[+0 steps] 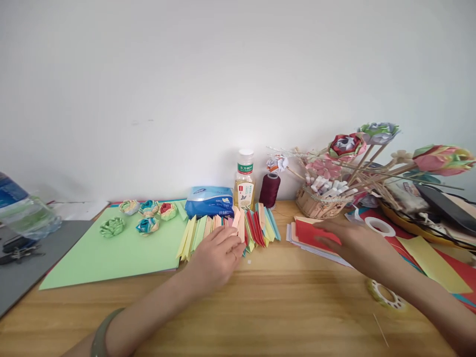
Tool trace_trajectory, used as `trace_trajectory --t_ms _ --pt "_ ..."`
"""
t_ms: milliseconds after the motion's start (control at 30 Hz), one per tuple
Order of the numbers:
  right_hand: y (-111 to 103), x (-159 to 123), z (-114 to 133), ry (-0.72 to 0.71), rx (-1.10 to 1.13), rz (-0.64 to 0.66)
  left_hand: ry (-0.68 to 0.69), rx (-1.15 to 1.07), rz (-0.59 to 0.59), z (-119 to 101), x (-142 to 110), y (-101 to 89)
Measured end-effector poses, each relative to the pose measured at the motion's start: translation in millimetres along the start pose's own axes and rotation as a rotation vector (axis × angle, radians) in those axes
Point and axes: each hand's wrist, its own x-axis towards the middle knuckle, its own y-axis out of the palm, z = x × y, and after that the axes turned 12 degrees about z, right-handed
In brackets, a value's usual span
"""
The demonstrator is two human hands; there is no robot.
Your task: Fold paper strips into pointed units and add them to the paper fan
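Note:
My left hand (217,255) is at the row of folded paper pieces (201,230), its fingers curled together around a pale pink folded paper piece (237,219); the fingertips are partly hidden. More pieces in red, yellow, blue and peach (258,228) stand packed to its right. Above a small stack of paper sheets with a red one on top (312,233), my right hand (347,240) has its fingers stretched out, and nothing shows in them. Whether it touches the red sheet, I cannot tell.
Several folded paper flowers (112,226) lie on a large green sheet (111,258). Along the wall stand a tissue pack (209,201), a bottle (245,181), dark red thread (269,191) and a flower basket (320,203). Tape rolls (380,226) lie at right, a plastic bottle (28,210) at left.

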Motion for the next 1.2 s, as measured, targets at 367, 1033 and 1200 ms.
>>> trace_trajectory --t_ms 367,1033,1200 --pt "33 -39 4 -0.071 -0.220 -0.110 0.315 -0.065 0.136 -46 18 28.8" --pt "30 -70 72 -0.436 0.118 -0.145 0.098 -0.242 0.013 -84 -2 33.2" --pt "29 -73 66 -0.334 0.314 -0.064 -0.075 -0.613 0.040 -83 -3 25.7"
